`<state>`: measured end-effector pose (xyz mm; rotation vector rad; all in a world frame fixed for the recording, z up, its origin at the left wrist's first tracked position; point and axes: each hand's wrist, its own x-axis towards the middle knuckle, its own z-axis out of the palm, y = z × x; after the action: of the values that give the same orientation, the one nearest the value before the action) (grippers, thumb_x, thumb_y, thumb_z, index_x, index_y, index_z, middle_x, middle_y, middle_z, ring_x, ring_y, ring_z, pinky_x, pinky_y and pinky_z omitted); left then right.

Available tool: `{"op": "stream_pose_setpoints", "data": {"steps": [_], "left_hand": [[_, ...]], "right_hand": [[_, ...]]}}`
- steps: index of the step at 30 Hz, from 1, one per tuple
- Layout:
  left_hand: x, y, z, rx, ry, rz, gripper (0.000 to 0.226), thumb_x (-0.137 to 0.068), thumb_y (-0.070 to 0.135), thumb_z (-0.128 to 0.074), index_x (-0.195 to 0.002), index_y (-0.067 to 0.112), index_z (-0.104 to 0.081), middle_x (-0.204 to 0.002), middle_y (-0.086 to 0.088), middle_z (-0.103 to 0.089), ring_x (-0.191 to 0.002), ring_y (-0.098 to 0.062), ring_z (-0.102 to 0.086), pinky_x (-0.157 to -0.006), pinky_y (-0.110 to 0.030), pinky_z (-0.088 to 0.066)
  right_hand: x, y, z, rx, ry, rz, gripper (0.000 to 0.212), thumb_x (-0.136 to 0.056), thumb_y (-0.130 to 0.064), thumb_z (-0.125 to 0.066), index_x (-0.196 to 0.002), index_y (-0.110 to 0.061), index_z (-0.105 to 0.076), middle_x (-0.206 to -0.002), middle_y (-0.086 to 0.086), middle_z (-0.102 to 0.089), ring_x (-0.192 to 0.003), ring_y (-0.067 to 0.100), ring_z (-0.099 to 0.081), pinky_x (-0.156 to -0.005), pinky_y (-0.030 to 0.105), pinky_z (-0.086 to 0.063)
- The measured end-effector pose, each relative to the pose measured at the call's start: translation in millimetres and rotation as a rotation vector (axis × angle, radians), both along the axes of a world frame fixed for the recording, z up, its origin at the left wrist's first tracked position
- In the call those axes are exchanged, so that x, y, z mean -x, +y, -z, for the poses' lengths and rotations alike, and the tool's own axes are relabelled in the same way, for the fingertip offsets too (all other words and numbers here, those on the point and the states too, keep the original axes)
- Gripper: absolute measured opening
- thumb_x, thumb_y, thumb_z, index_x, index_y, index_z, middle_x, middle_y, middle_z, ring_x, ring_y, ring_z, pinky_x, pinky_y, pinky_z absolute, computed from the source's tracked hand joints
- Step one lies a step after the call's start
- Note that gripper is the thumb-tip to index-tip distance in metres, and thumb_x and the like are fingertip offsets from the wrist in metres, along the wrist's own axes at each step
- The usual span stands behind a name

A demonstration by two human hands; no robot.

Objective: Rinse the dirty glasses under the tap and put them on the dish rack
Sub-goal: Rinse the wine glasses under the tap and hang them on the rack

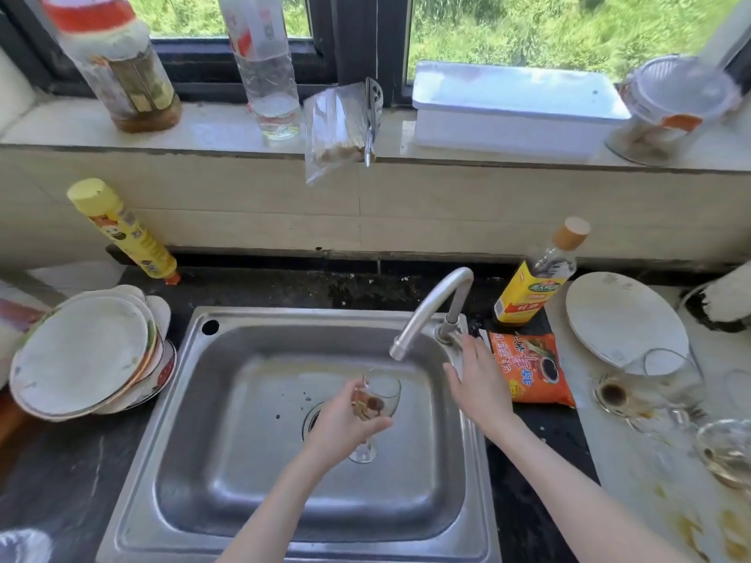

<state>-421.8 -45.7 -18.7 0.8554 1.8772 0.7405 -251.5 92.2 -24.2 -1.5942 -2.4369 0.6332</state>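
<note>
My left hand [345, 420] grips a stemmed glass [382, 394] over the steel sink [195, 400], its bowl just below the spout of the tap [430, 310]. Brown residue sits in the bowl. No water is visibly running. My right hand [475, 375] reaches to the tap's base with straight fingers, touching the handle area. More dirty glasses lie on the right counter: a tipped clear glass [670, 375], a stained one [613, 394] and another [727, 449] near the right edge.
A stack of dirty plates [81, 355] stands left of the sink. Right of the tap are an orange sauce packet [532, 367], a yellow-labelled bottle [536, 278] and a white plate [621, 319]. A yellow bottle [122, 233] leans against the back wall. Bottles and containers line the windowsill.
</note>
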Motion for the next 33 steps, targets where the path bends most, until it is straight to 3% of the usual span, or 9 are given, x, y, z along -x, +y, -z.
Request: {"op": "stream_pose_setpoints", "data": {"steps": [5,11,16,23,27,33], "left_hand": [[-2,1,5,0.005,-0.014,-0.014,0.058,-0.071,0.018,-0.08,-0.118,0.021,-0.046,-0.089,0.019,-0.062,-0.082,0.0,-0.063,-0.061,-0.007,-0.047],[1,-1,11,0.015,-0.024,-0.03,0.059,-0.068,0.019,-0.081,-0.116,0.024,-0.046,-0.091,0.01,-0.065,-0.086,-0.01,-0.064,-0.084,-0.029,-0.05],[1,-2,11,0.013,-0.011,-0.007,0.061,-0.066,0.023,-0.083,-0.118,0.026,-0.049,-0.105,0.008,-0.063,-0.094,-0.009,-0.063,-0.09,-0.033,-0.05],[-2,-5,12,0.022,-0.024,-0.003,0.066,-0.066,0.025,-0.083,-0.123,0.022,-0.048,-0.104,0.009,-0.063,-0.093,-0.008,-0.063,-0.09,-0.031,-0.05],[-3,-6,14,0.035,-0.021,-0.022,0.061,-0.066,0.025,-0.083,-0.118,0.022,-0.052,-0.1,0.007,-0.065,-0.089,-0.01,-0.065,-0.083,-0.031,-0.053],[-4,-9,18,0.073,-0.067,-0.041,0.072,-0.058,0.037,-0.082,-0.122,0.023,-0.051,-0.105,0.007,-0.065,-0.092,-0.009,-0.064,-0.09,-0.035,-0.05]], "right_hand": [[2,-8,12,-0.029,-0.017,-0.041,0.058,-0.093,-0.031,-0.054,-0.142,-0.007,-0.035,-0.147,0.008,-0.038,-0.138,0.02,-0.033,-0.111,0.029,-0.029],[12,-29,39,-0.012,-0.303,-0.15,0.065,-0.089,-0.033,-0.059,-0.139,0.004,-0.039,-0.148,0.024,-0.033,-0.141,0.034,-0.026,-0.116,0.04,-0.018],[17,-25,40,0.063,-0.415,-0.197,0.067,-0.098,-0.04,-0.04,-0.148,-0.002,-0.016,-0.157,0.02,-0.005,-0.147,0.029,-0.002,-0.118,0.035,0.001],[17,-23,39,0.078,-0.465,-0.223,0.069,-0.098,-0.04,-0.04,-0.148,-0.001,-0.013,-0.157,0.019,-0.001,-0.147,0.029,0.002,-0.118,0.036,0.002],[17,-22,37,0.097,-0.463,-0.227,0.069,-0.098,-0.04,-0.039,-0.149,-0.001,-0.012,-0.158,0.019,0.0,-0.147,0.028,0.002,-0.118,0.035,0.002],[15,-20,36,0.121,-0.462,-0.23,0.069,-0.097,-0.041,-0.041,-0.148,-0.001,-0.016,-0.158,0.017,-0.002,-0.147,0.027,0.001,-0.119,0.034,0.001]]}}
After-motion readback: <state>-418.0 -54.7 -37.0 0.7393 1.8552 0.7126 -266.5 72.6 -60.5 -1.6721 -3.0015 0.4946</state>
